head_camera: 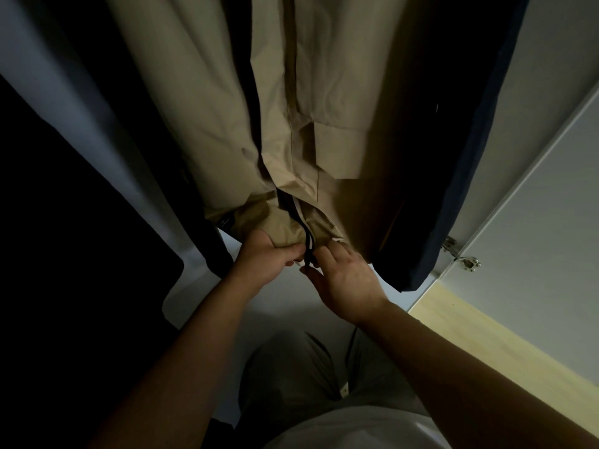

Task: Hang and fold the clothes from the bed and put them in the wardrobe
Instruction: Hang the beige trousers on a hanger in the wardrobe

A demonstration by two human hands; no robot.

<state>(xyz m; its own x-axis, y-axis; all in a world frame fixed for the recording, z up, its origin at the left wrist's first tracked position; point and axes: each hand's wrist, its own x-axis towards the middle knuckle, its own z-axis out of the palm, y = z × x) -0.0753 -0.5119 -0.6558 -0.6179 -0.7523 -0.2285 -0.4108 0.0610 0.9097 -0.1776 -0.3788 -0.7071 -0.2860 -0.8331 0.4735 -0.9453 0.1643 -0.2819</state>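
A beige jacket [311, 102] hangs in the wardrobe in front of me, its front zip running down the middle. My left hand [264, 257] grips the left side of the jacket's bottom hem, thumb and fingers curled round the cloth. My right hand [343, 280] is at the right side of the hem, thumb and fingertips at the black zipper end [308, 251], which hangs between both hands. What the right fingertips hold is partly hidden.
A dark navy garment [460, 176] hangs to the right of the jacket, and dark clothes [74, 241] hang at the left. The white wardrobe door [547, 202] with its metal hinge [460, 254] stands open at the right. Pale wooden floor [479, 345] lies below.
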